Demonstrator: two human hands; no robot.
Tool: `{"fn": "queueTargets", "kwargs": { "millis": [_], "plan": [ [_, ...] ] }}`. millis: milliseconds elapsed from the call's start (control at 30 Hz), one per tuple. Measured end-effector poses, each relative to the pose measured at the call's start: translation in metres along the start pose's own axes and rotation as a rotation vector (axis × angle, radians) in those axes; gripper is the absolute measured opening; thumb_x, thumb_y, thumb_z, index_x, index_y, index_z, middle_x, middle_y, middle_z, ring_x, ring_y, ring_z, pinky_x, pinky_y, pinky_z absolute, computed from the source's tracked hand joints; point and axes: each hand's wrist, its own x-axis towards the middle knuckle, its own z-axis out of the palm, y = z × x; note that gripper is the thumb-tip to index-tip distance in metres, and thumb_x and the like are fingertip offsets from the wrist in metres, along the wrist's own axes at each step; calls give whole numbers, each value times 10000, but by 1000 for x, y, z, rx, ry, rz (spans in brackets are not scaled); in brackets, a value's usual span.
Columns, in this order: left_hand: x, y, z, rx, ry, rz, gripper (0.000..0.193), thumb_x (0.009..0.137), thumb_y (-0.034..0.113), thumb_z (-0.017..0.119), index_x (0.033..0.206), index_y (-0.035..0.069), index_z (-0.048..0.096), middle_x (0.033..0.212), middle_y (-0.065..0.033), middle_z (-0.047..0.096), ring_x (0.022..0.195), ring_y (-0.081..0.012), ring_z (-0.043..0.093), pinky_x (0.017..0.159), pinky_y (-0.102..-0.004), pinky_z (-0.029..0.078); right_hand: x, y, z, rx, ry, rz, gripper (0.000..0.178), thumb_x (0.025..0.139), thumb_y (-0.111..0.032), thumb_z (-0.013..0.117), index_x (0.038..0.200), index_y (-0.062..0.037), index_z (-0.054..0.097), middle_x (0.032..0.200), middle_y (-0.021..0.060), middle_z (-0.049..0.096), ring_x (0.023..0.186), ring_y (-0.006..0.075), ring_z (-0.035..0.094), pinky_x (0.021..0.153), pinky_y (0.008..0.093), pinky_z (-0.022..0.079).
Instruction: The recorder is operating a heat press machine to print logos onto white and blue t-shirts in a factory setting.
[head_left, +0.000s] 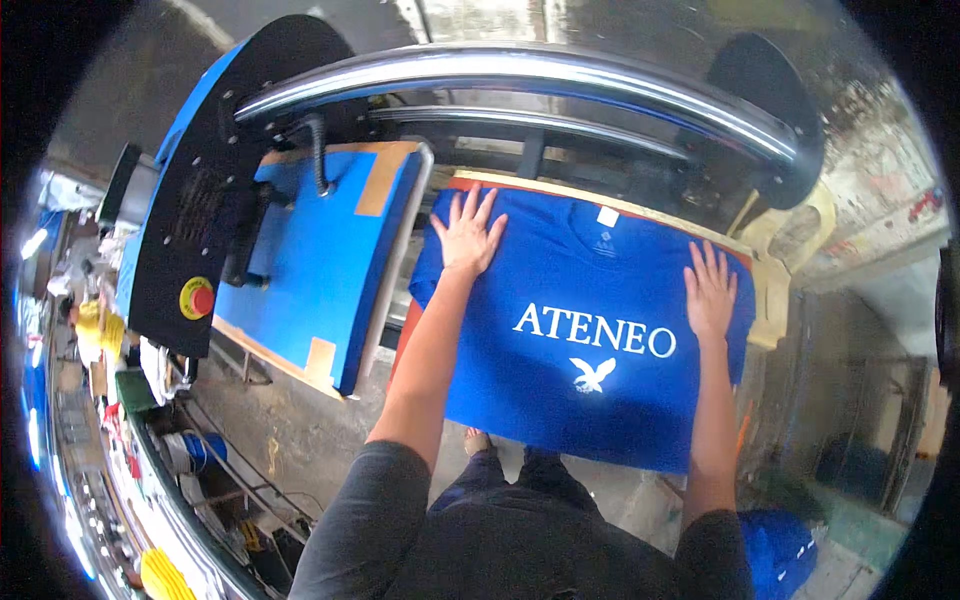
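Head view: a white-printed blue T-shirt lies flat right of centre in the frame. The left hand, fingers spread, gripping nothing, rests on its upper left; the right hand, open and empty, lies near its right edge.

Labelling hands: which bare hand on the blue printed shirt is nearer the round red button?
The left hand, on the shirt's side facing the button; the right hand rests near the opposite edge.
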Motion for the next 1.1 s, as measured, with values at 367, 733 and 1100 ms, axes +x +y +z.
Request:
{"fn": "queueTargets", "kwargs": {
  "millis": [367, 733, 1100],
  "plan": [
    [-79, 19, 1, -163, 323, 200, 495, 778, 168, 537, 1267, 115, 481, 1309, -128, 467, 1246, -288, 407, 1013, -609, 238, -9, 4, 11, -166, -12, -37, 460, 975, -356, 309, 1423, -257, 291, 1492, -24, 248, 1340, 264, 279, 1047, 500, 244],
    [-313, -25, -66, -230, 33, -192, 728, 872, 395, 516, 1421, 25, 214, 1499, -198, 108, 1391, -312, 133, 1053, -577, 193, -16, -283, -113, 715, 273, -635, 349, 917, -111, 471, 1226, 51, 478, 1328, 242, 425, 1238, 375, 404, 1033, 417, 312],
    [-504, -192, -82, -265, -174, -485, 443, 821, 230, 563, 1225, 55, 508, 1392, -220, 319, 1208, -330, 426, 945, -527, 361, -156, -629, -246, 834, 185, -1469, 464, 854, -105, 546, 1282, 12, 412, 1277, 208, 464, 1143, 359, 470, 982, 398, 374]
  ]
}}
